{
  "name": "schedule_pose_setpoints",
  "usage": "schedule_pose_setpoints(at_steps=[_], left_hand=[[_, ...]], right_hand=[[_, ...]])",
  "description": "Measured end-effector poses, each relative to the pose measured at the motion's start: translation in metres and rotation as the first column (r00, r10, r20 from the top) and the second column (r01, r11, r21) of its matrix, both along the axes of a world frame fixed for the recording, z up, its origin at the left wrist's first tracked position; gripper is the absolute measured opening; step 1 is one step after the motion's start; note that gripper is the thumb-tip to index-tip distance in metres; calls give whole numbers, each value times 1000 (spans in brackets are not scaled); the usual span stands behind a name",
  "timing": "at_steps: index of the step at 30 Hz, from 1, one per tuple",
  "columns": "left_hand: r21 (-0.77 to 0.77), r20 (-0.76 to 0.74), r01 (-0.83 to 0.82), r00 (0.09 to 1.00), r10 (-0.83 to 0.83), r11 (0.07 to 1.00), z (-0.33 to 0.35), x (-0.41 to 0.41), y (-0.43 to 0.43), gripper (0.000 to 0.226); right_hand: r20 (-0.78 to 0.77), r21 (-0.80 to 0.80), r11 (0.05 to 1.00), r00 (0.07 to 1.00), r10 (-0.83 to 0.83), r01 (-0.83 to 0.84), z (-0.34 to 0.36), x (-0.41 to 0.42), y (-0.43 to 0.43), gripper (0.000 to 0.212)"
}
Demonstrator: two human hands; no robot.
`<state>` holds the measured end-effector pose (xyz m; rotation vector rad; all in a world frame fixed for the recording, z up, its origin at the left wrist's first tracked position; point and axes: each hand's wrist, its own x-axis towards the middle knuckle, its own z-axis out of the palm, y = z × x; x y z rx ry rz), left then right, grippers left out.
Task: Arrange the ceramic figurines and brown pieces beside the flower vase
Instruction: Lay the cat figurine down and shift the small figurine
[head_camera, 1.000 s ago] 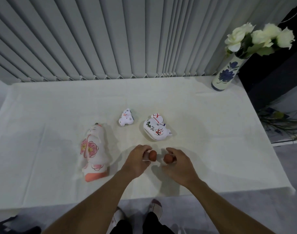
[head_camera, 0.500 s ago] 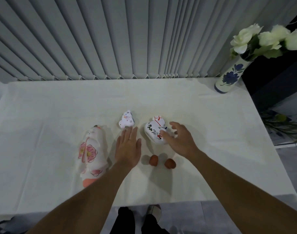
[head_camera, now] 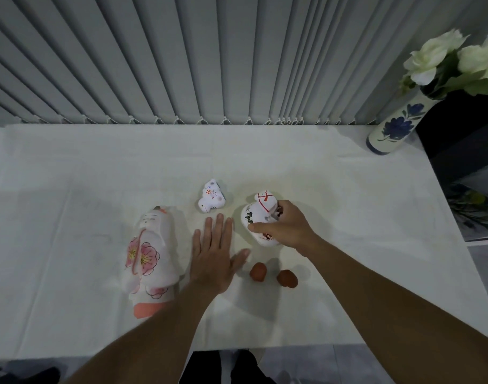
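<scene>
My right hand (head_camera: 285,227) grips a white cat figurine (head_camera: 258,214) with red and black markings at the table's middle. My left hand (head_camera: 213,256) lies flat and open on the cloth just left of it, holding nothing. A small white figurine (head_camera: 212,199) sits beyond my left fingertips. A tall doll figurine (head_camera: 150,256) with pink flowers lies on its back to the left. Two brown pieces (head_camera: 258,271) (head_camera: 287,278) rest side by side near the front, below my right hand. The blue-flowered vase (head_camera: 394,130) with white roses stands at the far right corner.
A white cloth covers the table (head_camera: 71,176). Grey vertical blinds (head_camera: 182,59) hang along the back edge. A dark cabinet (head_camera: 464,139) stands right of the vase. The table's front edge (head_camera: 126,353) runs just below my forearms.
Both hands let go of the brown pieces and moved forward. My right hand has closed on the cat figurine and tilted it more upright. My left hand stays flat.
</scene>
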<state>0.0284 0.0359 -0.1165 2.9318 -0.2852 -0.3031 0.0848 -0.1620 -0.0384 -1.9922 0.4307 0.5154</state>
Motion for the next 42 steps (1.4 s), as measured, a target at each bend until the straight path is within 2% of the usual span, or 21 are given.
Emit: schedule_pose_setpoints(at_steps=[3,5,7,9,11,17,22,33,39,42], left_hand=[[4,-13,3,1000,-3,1000,-1,1,0,84],[0,-24,6,1000,-6,1000,-1,1,0,84],[-10,-34,5,999,-5,1000,-1,1,1,84],[-13,-22,-5,1000,5,1000,0,2,0,85],[-4,-26,-8,1000,8,1000,-1,2,0,86],[1,-24,6,1000,-6,1000,1,4,-1,87],[18,-45,13,999,-12,1000,-3,2,1,86],[-64,-107,-16,994,9,998,9,2,1,90],[-82,-130,-37,991,26,996,15,2,3,91],[-81,-106,-120,988,111,989,13,-5,10,92]], right_hand=[[63,-91,995,997,33,-27,1,-4,-2,90],[114,-165,985,991,75,-56,5,-7,-5,96],[181,-293,951,971,157,-99,8,-11,-8,91],[243,-482,867,931,271,-127,8,-14,-10,79],[271,-591,796,897,350,-132,6,-18,-9,69],[258,-669,729,873,414,-148,-2,-20,-7,66],[165,-779,595,852,497,-196,-5,-23,-3,64],[90,-604,731,884,459,-318,10,-19,-6,61],[124,-501,825,922,368,-261,27,-7,2,68],[183,-409,876,917,354,-256,36,11,11,58]])
